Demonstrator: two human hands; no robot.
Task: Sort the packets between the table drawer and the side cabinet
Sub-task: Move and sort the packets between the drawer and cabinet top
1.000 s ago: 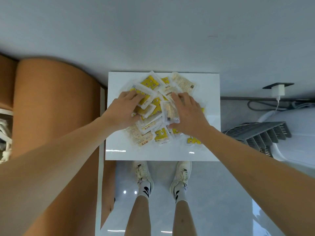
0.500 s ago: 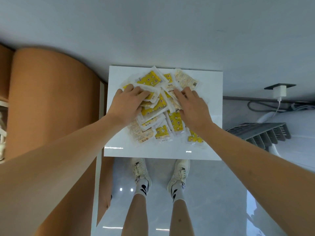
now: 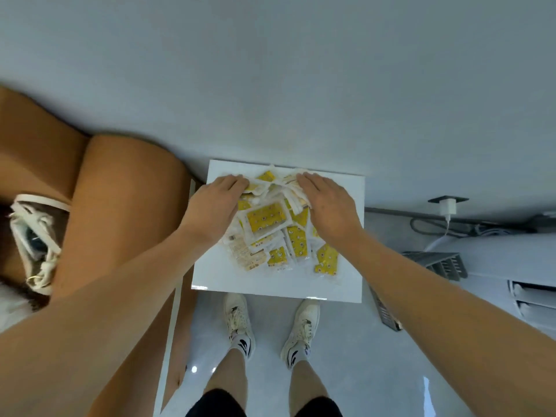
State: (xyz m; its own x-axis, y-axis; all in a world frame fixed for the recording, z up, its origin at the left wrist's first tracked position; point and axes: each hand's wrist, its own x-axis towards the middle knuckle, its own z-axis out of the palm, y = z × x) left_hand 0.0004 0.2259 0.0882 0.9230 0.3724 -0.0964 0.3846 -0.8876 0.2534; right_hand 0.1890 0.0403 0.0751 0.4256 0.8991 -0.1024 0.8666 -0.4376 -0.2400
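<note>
A heap of several small yellow and clear packets (image 3: 272,233) lies on a small white table top (image 3: 210,275) set against the wall. My left hand (image 3: 213,204) rests palm down on the heap's far left side, fingers reaching to the back edge. On the far right side, my right hand (image 3: 326,203) lies flat over the packets, fingers extended. Both hands cup the pile from behind. Neither hand plainly pinches a single packet. No drawer or cabinet opening shows.
An orange-brown rounded piece of furniture (image 3: 120,212) stands close to the table's left. A grey slatted rack (image 3: 436,263) and a charger with cables (image 3: 448,206) sit to the right. My feet in white shoes (image 3: 270,323) stand just in front of the table.
Both hands slid from the middle of the heap to its far edge, and packets in the centre lie uncovered. The camera view tilted, showing more floor.
</note>
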